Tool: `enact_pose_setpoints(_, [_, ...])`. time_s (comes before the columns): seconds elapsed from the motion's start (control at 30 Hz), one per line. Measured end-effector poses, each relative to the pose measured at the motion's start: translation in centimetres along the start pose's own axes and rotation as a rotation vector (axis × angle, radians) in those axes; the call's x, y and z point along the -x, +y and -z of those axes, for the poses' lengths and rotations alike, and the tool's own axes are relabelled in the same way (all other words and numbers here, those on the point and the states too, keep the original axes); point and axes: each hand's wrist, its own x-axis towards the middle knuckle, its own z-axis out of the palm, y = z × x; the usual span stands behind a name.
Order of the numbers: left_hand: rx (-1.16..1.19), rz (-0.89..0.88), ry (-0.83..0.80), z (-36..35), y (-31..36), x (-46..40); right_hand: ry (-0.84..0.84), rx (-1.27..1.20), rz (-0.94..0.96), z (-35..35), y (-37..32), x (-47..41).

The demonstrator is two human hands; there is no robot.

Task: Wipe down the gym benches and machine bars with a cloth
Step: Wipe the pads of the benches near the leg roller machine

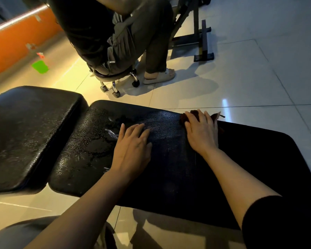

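Black bench pad under flat hands

A second person in dark top and grey trousers sits on a low wheeled stool at the far side, one foot in a pale sandal on the glossy tiled floor. Far left, a green spray bottle with a red trigger stands beside an orange wall band. A black metal frame stands far right of the person.
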Motion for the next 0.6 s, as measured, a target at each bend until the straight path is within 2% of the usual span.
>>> enact_pose_setpoints(0.07, [-0.016,0.018,0.000,0.5,-0.9,1.2,-0.013,-0.027,0.018,0.1,-2.3,0.1])
enact_pose_setpoints(0.23, [-0.038,0.070,0.018,1.6,-2.5,4.2,-0.111,-0.080,0.346,-0.9,-11.7,1.5])
enact_pose_setpoints(0.37, [-0.040,0.074,0.009,2.0,-2.9,5.6,-0.151,-0.094,0.432,-0.8,-12.5,2.7])
enact_pose_setpoints(0.47, [-0.024,0.050,0.002,2.2,-2.8,6.0,-0.154,-0.102,0.362,-0.2,-9.3,3.4])
enact_pose_setpoints(0.6, [-0.001,0.028,-0.002,2.6,-2.0,6.8,-0.120,-0.059,0.087,0.6,-4.2,4.3])
